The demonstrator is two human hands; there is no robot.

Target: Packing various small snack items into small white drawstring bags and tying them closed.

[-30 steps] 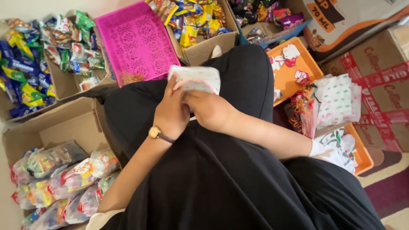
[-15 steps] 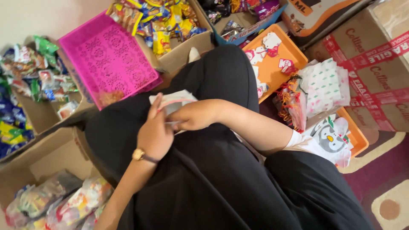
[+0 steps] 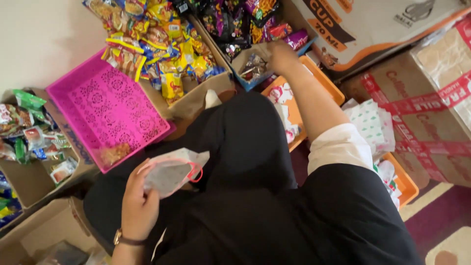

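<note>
- left hand (image 3: 139, 203) has its grip closed on a small plastic bag (image 3: 171, 172) with red handles, held over the lap, just beside the pink basket (image 3: 105, 105).
- right hand (image 3: 280, 55) reaches out to a cardboard box (image 3: 255, 61) of dark snack packets; whether its grip is open or closed cannot be told.
- an orange tray (image 3: 326, 83) lies under the outstretched arm.
- yellow snack packets (image 3: 162, 44) fill the box behind the basket.

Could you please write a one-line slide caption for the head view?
Left hand holds a small bag; right hand reaches into a box of snack packets.
</note>
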